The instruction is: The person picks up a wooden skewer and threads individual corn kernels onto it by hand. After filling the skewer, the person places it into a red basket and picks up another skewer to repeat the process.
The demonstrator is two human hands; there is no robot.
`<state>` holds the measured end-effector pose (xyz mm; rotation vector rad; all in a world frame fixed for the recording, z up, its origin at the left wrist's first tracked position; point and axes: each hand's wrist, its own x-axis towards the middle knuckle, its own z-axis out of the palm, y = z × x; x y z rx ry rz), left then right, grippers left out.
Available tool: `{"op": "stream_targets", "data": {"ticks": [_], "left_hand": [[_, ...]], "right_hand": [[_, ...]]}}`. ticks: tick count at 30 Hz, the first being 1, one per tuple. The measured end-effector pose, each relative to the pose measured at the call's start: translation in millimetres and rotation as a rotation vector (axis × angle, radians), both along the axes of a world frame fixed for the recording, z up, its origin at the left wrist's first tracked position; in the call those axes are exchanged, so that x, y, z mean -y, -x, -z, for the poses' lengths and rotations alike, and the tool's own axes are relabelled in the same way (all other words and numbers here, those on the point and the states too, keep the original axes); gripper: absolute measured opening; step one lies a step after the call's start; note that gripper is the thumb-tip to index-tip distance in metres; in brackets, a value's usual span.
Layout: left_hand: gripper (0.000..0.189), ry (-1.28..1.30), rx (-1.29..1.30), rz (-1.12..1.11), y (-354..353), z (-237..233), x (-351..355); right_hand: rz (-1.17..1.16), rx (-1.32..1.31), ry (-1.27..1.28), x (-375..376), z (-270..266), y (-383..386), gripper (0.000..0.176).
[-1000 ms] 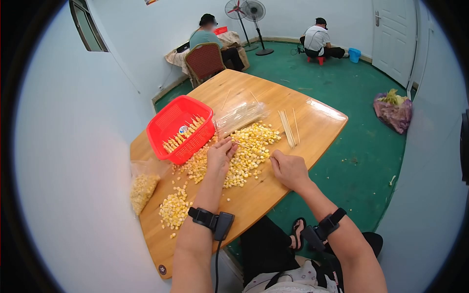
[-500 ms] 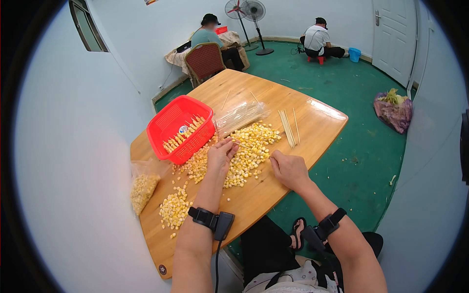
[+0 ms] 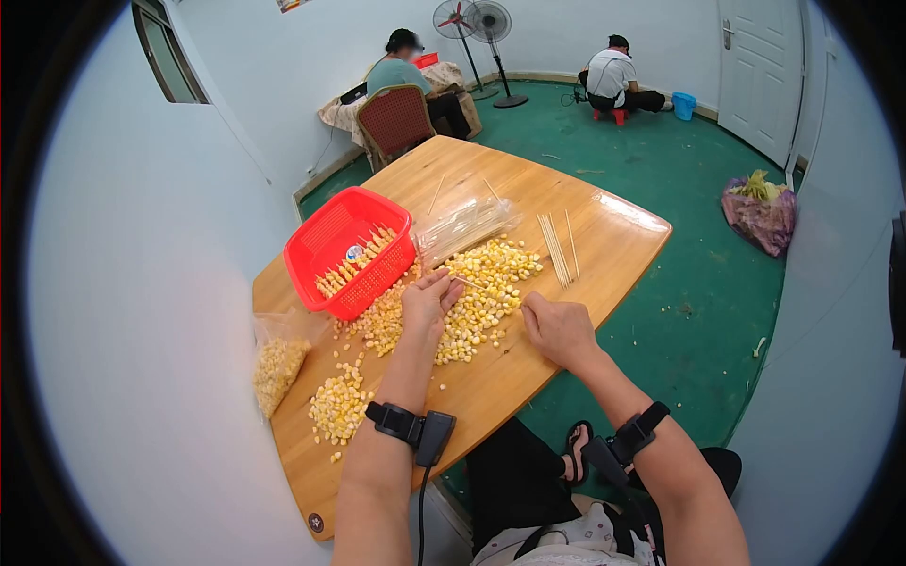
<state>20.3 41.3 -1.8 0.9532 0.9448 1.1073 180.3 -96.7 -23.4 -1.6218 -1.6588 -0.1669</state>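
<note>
My left hand (image 3: 430, 294) is over the corn heap, its thumb and fingers pinched at one end of a thin bamboo skewer (image 3: 470, 282). Whether a kernel sits between those fingertips is too small to tell. The skewer slants toward my right hand (image 3: 559, 328), which is closed in a fist above the table's right edge, thumb on top; its grip hides that end. Under and between the hands spread loose yellow corn kernels (image 3: 491, 269). Beyond them, a red plastic basket (image 3: 373, 283) holds a row of skewered corn pieces (image 3: 357, 262).
On the wooden table (image 3: 604, 236) are a bag of skewers (image 3: 467, 229), loose skewers (image 3: 555, 247), a smaller kernel pile (image 3: 338, 406) and a plastic bag of kernels (image 3: 277, 373). Two people sit farther off, near standing fans (image 3: 491, 23). A purple sack (image 3: 758, 219) lies on the floor.
Both hands keep almost the same position and grip. The view has shifted very slightly; nothing else has visibly moved.
</note>
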Motion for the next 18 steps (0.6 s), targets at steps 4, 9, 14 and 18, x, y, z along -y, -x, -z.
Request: {"op": "stream_targets", "data": {"ticks": [4, 9, 14, 18], "left_hand": [[0.018, -0.017, -0.012, -0.011, -1.6, 0.2, 1.0], [0.018, -0.041, -0.015, -0.012, -1.9, 2.1, 0.2], [0.016, -0.114, -0.049, -0.022, -2.9, 7.0, -0.4], [0.016, -0.136, -0.042, -0.036, -5.6, 4.5, 4.3]], "right_hand": [[-0.006, 0.005, -0.020, -0.1, 2.1, -0.6, 0.009], [0.000, 0.033, -0.057, -0.8, 1.6, -0.5, 0.013], [0.012, 0.041, -0.047, 0.1, 0.3, 0.2, 0.013], [0.011, 0.037, -0.047, -0.3, 0.3, 0.0, 0.014]]}}
